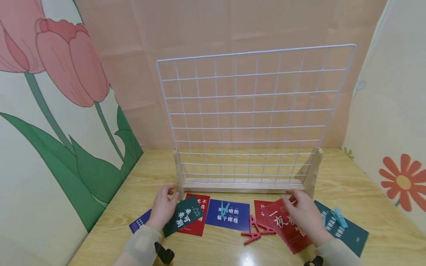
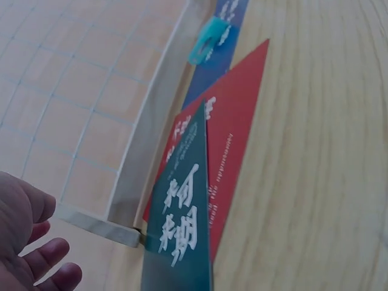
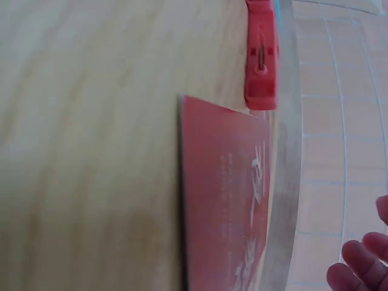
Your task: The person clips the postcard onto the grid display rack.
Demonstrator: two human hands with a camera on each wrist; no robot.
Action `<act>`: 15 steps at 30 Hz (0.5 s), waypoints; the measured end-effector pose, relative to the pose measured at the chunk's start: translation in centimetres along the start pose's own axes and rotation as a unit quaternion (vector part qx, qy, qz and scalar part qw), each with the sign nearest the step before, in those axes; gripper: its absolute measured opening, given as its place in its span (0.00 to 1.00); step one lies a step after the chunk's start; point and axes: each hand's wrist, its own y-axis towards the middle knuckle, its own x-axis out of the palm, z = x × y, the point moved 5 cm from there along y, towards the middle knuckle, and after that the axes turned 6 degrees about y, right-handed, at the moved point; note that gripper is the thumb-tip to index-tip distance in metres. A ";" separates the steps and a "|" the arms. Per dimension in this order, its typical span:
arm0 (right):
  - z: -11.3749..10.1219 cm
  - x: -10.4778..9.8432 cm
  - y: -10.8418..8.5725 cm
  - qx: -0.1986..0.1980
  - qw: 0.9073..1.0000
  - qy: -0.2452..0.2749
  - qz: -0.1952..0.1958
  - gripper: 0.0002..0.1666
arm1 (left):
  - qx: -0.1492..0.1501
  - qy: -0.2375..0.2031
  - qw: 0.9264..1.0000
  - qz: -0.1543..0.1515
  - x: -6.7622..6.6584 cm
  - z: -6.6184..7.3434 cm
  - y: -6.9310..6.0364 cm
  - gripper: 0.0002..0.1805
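My left hand (image 1: 164, 207) hovers beside a dark green card (image 1: 184, 216) with white writing, its fingers loosely bent and holding nothing. That card overlaps a red card (image 2: 233, 145). My right hand (image 1: 304, 216) is over another red card (image 1: 281, 225), covering part of it; in the right wrist view its relaxed fingers (image 3: 357, 264) hold nothing. Red clothespins (image 1: 254, 232) lie in a cluster between the hands. A light blue clothespin (image 1: 224, 209) rests on a blue card (image 1: 239, 221), and another blue clothespin (image 1: 339, 218) is on a green card (image 1: 356, 236) at the right.
Behind the cards stands a white wire grid (image 1: 246, 111) on a wooden base (image 1: 243, 187). A small blue card (image 1: 139, 221) lies left of my left hand. A further red card (image 1: 261, 207) is partly covered. Flowered walls (image 1: 70, 62) flank the wooden table.
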 end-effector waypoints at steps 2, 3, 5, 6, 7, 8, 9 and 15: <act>0.1 0.3 0.0 0.011 1.000 -0.001 -0.014 0.32 | 0.000 0.008 1.000 -0.002 0.1 -0.3 0.0 0.22; 0.2 0.5 0.0 0.017 1.000 -0.002 -0.022 0.31 | -0.001 0.013 1.000 -0.003 0.2 -0.4 0.0 0.22; 0.2 0.9 -0.1 0.020 0.999 -0.008 -0.037 0.30 | 0.001 0.024 1.000 -0.004 0.3 -0.5 0.0 0.22; 0.2 1.1 -0.2 0.020 0.999 -0.011 -0.044 0.29 | 0.002 0.028 1.000 -0.004 0.4 -0.6 0.0 0.22; 0.2 1.4 -0.3 0.018 0.998 -0.013 -0.052 0.28 | 0.002 0.033 0.999 -0.005 0.4 -0.7 0.0 0.21; 0.2 1.6 -0.4 0.014 0.998 -0.015 -0.060 0.28 | 0.003 0.036 0.999 -0.005 0.5 -0.8 0.0 0.21; 0.1 1.9 -0.5 0.011 0.997 -0.016 -0.071 0.27 | 0.003 0.039 0.999 -0.006 0.6 -0.9 -0.1 0.21; -0.4 3.7 -1.7 -0.018 0.987 0.008 -0.162 0.22 | -0.004 0.056 0.998 -0.006 1.0 -1.5 -0.1 0.20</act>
